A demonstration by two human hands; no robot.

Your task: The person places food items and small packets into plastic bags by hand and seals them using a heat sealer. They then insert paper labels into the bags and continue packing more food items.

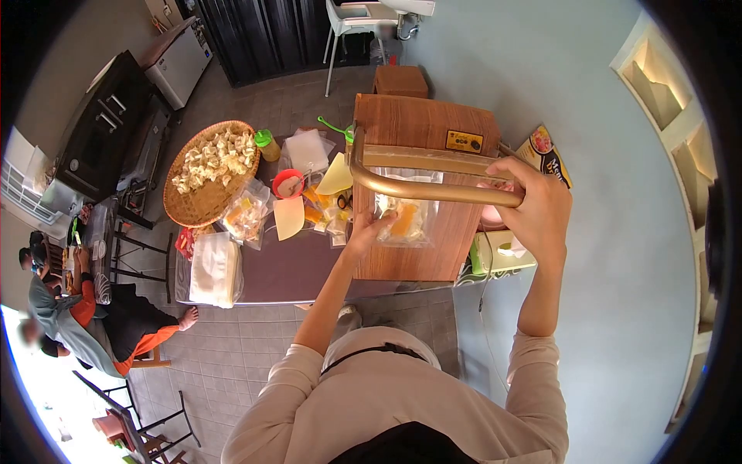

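L hand (369, 232) is at the L edge of the clear pouch (421, 228), fingers on the film; can't tell if it's pinching or just pressing flat. R hand (533, 201) is wrapped round the R end of the gold handle bar (425, 189), over the R side of the wood-grain box (452, 240) (prob. a bag sealer).

Key relation: pouch lies flat on top of the box, L of its mid-line, immed. R of L hand and well L of R hand, so L hand is the nearer by far. Pouch's long axis runs approx. front-to-back on the box, i.e. from the wearer's side toward the bar; bar runs L-to-R, so the two cross at approx. a right angle. Pouch's far end shows beyond the bar, w/ the bulk on the wearer's side of it. Can't tell if bar touches film or hangs above. Inside pouch: an orange piece (403, 222) w/ pale bits around it.

Other stuff, all L of the box on the dark brown surface (286, 267): red bowl (277, 190) fairly nr; another filled bag (247, 218) beyond that; stack of clear bags (214, 269) farther L, wearer's side; woven tray (205, 207) w/ pale dumplings (216, 158) far L.
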